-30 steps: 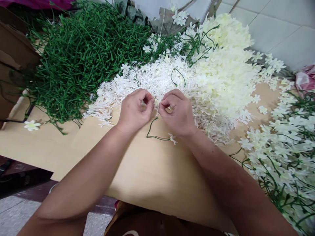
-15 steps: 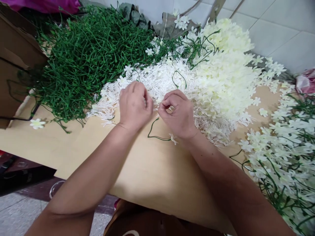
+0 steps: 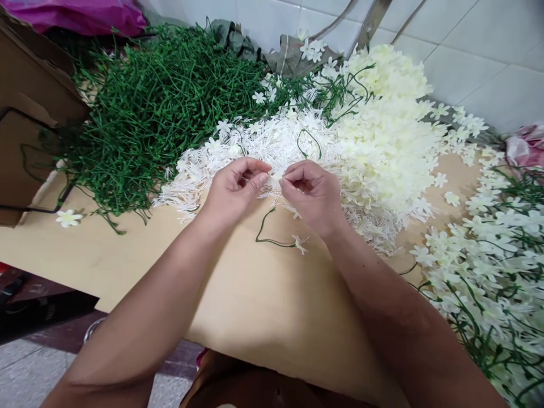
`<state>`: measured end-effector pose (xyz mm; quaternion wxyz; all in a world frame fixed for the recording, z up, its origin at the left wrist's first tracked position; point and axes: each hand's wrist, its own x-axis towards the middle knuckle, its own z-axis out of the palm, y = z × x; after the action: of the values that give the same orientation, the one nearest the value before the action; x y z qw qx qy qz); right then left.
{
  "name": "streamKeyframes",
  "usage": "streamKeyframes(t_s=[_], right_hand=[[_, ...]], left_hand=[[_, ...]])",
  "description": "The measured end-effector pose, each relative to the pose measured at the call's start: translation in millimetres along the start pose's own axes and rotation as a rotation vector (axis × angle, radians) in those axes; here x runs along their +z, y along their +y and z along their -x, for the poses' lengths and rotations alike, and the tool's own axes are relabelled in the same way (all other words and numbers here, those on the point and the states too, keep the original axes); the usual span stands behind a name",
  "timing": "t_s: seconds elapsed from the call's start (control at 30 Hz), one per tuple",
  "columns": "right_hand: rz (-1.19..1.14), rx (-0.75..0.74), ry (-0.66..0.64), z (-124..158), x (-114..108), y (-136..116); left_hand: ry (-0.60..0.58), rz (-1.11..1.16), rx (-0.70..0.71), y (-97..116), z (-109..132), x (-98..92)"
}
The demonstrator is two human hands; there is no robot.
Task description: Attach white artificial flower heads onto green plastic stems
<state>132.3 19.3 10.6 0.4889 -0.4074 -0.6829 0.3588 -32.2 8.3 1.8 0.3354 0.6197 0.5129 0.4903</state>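
Work with artificial flowers at a paper-covered table, seen from above. The small white flower piece lies between the two sets of fingertips, above the near edge of the heap of white stamens. It is pinched between thumb and forefinger of the right hand, which reaches in from the right. The left hand, opposite, has thumb and forefinger slightly parted at the piece's left side; whether they grip it cannot be told. Just nearer, on the bare surface, a bent green stem runs from its far end toward the near left, then turns sharply, its longer arm lying left to right; a white flower head at its right end points right. The direction and long axis of the pinched piece cannot be made out, since fingertips cover part of it and its pale colour merges with the stamens. Behind lie green stems at far left and cream petals at far right; finished-looking white blossoms on the right and a cardboard box on the left are cut off by the frame. Compared with half a second ago, the left hand has turned from showing mostly its back to showing thumb and forefinger extended, while the bent stem keeps its place.
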Motion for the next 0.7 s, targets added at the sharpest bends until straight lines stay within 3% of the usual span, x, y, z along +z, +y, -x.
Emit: streamKeyframes(t_s=[0.17, 0.4, 0.6, 0.7], right_hand=[[-0.069, 0.013, -0.028, 0.8, 1.7, 4.0], [-0.293, 0.066, -0.158, -4.6, -5.2, 8.8], [-0.284, 0.093, -0.218, -4.0, -5.7, 7.9], [-0.205, 0.075, -0.161, -1.7, -2.4, 6.2]], left_hand=[[-0.03, 0.272, -0.141, -0.7, -0.4, 11.4], [-0.068, 0.584, -0.261, 6.5, -1.3, 7.0], [-0.15, 0.563, -0.254, 5.7, -1.0, 5.0], [-0.161, 0.458, -0.237, 4.9, -0.5, 6.0]])
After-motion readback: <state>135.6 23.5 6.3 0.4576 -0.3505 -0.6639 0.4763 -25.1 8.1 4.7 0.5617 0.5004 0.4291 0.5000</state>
